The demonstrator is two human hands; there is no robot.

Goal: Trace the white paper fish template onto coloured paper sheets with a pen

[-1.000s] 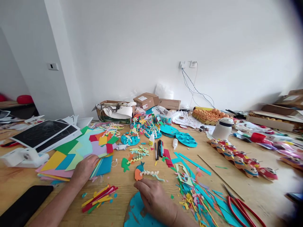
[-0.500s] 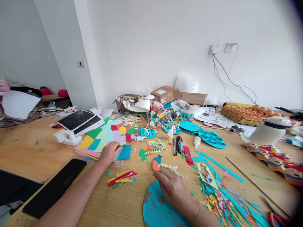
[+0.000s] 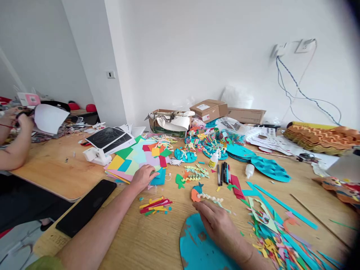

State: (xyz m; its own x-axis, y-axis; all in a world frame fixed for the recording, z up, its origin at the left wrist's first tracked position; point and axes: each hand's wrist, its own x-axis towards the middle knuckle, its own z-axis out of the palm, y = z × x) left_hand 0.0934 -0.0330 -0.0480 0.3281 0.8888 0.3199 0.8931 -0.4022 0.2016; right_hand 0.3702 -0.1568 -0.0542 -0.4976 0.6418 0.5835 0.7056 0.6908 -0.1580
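My left hand (image 3: 144,176) rests on the spread of coloured paper sheets (image 3: 135,159), its fingers loosely bent over the near right edge beside a blue piece. No held sheet shows in it. My right hand (image 3: 215,221) lies over a round blue-painted disc (image 3: 194,243) with worn brown patches. Its fingers are stretched out, and the fingertips come close to an orange and blue paper fish (image 3: 196,192) with a pale twisted strip. A green paper fish (image 3: 180,181) lies farther back. Between my forearms is a small pile of coloured paper strips (image 3: 156,205).
A glue bottle (image 3: 213,160), pens (image 3: 224,173) and a white bottle (image 3: 249,171) stand or lie mid-table. Paper scraps (image 3: 271,245) cover the right side. A black phone-like slab (image 3: 86,207) lies left. A co-worker's hands (image 3: 21,116) hold scissors near white paper (image 3: 50,119).
The view has turned left, bringing a co-worker's arms into sight at the far left. My two hands stay in nearly the same places on the table.
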